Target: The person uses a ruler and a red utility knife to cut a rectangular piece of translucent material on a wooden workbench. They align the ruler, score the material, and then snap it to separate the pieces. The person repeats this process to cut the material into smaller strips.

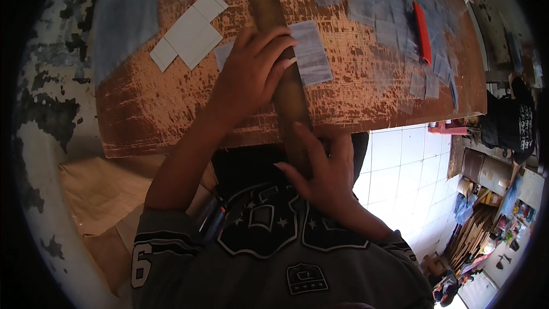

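A long, flat brown bar (292, 94), like a straightedge, lies across the worn brown table and runs past its near edge toward me. My left hand (254, 63) is closed over the middle of the bar, fingers on top and thumb along its right side. Nearer to me, my right hand (329, 171) grips the bar's near end, with thumb and index finger on opposite sides of it. Under the bar lies a cloudy translucent sheet (313, 60), showing on both sides. To the left is a white cut-out template (191, 34) with ruled lines.
Translucent sheets and offcuts (380, 20) cover the table's right part, with a long red tool (422, 34) on them. A large bluish sheet (128, 17) lies at the far left. Brown paper (106, 189) is below the left edge. People and stacked goods are at the right.
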A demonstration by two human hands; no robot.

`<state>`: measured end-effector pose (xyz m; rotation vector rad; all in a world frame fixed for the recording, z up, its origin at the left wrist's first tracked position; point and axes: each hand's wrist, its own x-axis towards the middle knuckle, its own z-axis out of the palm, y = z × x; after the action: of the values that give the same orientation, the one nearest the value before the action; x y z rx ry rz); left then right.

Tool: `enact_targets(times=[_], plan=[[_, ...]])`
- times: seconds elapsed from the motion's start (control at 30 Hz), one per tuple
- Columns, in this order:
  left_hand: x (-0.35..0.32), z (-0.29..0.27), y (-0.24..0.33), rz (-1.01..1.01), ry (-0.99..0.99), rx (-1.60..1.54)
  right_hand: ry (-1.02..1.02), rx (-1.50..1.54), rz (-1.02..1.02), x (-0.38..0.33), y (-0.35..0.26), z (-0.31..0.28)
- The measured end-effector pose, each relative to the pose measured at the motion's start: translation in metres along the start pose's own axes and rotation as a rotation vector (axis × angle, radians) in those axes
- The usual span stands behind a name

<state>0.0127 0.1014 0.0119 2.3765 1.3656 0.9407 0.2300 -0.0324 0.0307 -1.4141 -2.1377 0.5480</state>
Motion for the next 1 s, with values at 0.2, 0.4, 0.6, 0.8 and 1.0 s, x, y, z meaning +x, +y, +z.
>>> enact_targets(times=[0.2,0.4,0.6,0.8,1.0], plan=[[0.001,-0.001,0.0,0.006,0.003,-0.002,0.028,0.041,0.027,-0.004,0.001,0.011],[0.003,-0.001,0.002,0.032,0.01,0.029,0.069,0.067,0.003,-0.006,0.008,0.013],[0.003,-0.001,0.0,0.021,-0.007,0.025,0.08,0.048,0.004,-0.006,0.01,0.012],[0.004,-0.003,0.002,0.033,-0.003,0.051,0.111,0.055,-0.011,-0.008,0.015,0.018],[0.005,-0.003,0.003,0.031,-0.005,0.052,0.122,0.09,0.002,-0.008,0.015,0.02]])
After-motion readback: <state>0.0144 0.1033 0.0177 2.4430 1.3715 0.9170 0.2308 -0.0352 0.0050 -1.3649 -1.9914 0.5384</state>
